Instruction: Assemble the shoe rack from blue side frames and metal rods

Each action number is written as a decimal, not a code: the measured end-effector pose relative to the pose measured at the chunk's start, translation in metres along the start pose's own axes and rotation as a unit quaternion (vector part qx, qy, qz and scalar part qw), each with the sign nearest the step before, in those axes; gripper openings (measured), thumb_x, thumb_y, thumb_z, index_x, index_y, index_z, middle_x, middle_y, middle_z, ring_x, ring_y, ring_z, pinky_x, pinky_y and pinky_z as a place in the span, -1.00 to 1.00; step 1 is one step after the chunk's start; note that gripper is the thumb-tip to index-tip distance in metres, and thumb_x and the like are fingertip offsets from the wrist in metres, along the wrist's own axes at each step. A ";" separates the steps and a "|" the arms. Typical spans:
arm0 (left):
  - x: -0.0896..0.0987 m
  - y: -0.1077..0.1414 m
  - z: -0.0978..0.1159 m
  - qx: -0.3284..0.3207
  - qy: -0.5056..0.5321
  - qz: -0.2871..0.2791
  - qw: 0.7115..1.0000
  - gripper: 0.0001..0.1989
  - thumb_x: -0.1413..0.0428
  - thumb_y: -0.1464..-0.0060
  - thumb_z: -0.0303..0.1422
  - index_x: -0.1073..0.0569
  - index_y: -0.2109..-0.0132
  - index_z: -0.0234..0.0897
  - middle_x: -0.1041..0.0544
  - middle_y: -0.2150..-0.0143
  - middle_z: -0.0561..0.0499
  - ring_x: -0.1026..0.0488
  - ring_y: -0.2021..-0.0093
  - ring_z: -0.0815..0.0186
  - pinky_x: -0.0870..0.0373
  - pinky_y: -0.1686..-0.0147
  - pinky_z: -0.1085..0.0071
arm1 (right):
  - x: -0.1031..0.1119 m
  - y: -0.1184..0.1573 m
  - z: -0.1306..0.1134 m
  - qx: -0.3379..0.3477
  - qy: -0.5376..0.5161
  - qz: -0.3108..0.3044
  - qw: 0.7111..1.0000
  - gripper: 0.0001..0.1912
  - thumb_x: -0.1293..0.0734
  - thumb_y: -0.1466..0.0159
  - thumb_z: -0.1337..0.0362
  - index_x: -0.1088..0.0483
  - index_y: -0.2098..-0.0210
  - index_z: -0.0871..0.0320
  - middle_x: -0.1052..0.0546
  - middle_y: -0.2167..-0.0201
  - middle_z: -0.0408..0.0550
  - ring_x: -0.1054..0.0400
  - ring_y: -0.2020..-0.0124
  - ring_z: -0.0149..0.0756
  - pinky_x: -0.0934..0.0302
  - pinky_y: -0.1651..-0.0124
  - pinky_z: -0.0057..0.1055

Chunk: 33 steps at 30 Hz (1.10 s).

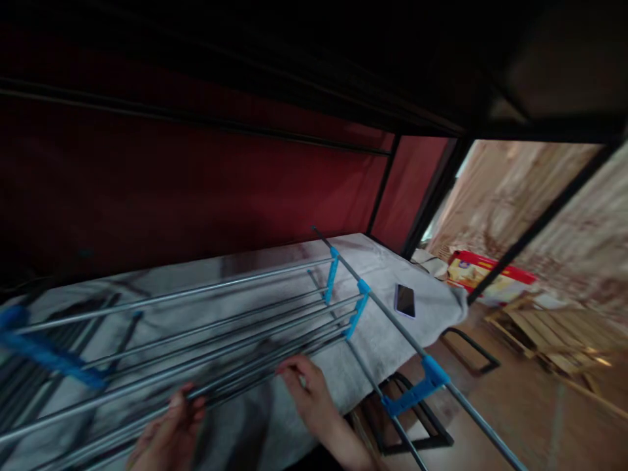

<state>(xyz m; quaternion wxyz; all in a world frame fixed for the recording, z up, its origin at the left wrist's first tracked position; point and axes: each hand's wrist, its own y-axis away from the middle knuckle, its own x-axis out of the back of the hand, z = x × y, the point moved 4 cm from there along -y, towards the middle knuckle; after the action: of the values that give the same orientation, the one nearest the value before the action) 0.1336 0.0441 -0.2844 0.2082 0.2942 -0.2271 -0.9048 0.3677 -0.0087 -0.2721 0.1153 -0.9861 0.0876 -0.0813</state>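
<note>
A rack of grey metal rods (210,356) with blue plastic connectors lies across a bed covered with a pale cloth. My left hand (171,425) is closed around a metal rod at the lower front of the rack, fingertips curled over it. Just right of it, my right hand (309,396) is beside the rods, its thumb and fingers curled into a loose pinch; whatever sits between the fingertips is hidden. On the right, a blue connector (362,307) joins the rods to a long side pole (397,320). Another blue connector (53,356) at the left is blurred.
A phone (405,300) lies on the pale cloth (383,261) right of the rack. Black metal bed frame posts (439,196) and a dark overhead bunk surround the space. Wooden slats (554,333) and a red-and-yellow box (485,275) are on the floor at right.
</note>
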 end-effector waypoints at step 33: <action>0.108 -0.032 0.141 -0.400 -0.132 0.183 0.888 -0.50 0.08 -0.10 0.03 -0.42 0.49 -0.30 -0.38 0.59 0.02 -0.33 0.51 0.28 -0.33 0.37 0.36 | 0.001 -0.032 -0.010 0.372 0.492 -0.042 0.786 -0.68 -0.14 -0.38 0.38 -0.39 -0.06 0.11 -0.51 0.21 0.00 -0.35 0.16 -0.17 -0.14 -0.04 -0.13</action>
<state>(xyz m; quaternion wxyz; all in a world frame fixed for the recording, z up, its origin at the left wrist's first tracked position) -0.0421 0.0555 -0.2463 0.4382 0.0171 0.0789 -0.8953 0.3714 0.0196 -0.2545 0.4105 -0.6960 0.0537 -0.5866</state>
